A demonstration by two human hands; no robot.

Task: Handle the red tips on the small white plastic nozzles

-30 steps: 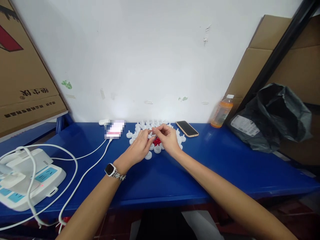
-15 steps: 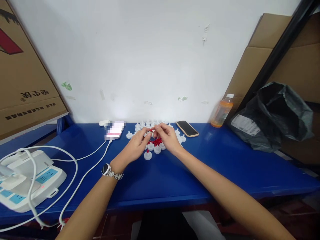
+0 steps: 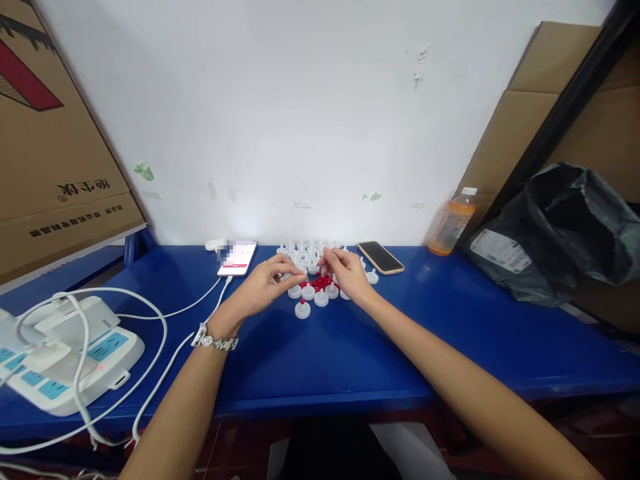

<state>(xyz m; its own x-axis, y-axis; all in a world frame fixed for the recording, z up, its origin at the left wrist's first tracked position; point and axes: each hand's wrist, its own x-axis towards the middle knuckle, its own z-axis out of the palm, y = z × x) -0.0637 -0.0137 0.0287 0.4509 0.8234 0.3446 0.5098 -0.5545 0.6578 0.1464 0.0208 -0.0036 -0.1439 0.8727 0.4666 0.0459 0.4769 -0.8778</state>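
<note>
Over a blue surface [image 3: 310,363], viewed by me through the head camera, the left hand [image 3: 263,285] and the right hand [image 3: 350,275] face each other, apart, with a narrow gap between their fingertips. In that gap lies a heap of small red pieces [image 3: 325,283], just beyond the left thumb's tip and close by the right fingertips. White caps [image 3: 321,298], most with a spout pointing up, ring the heap: rows of them stand behind the hands toward the wall [image 3: 320,133], a short arc sits in front, and a few rest just to the right of the right hand. One front cap [image 3: 303,310], set nearest the person and forward of the left hand, has a red tip on its spout.

The left thumb and fingers draw close together around a white cap, though I cannot tell whether they grip it or merely pass above it. The right thumb and forefinger nearly meet; what sits between them, if anything, is too small for me to make out. Flanking the caps are a lit phone [image 3: 243,257] at left and a dark phone [image 3: 381,258] at right.
</note>
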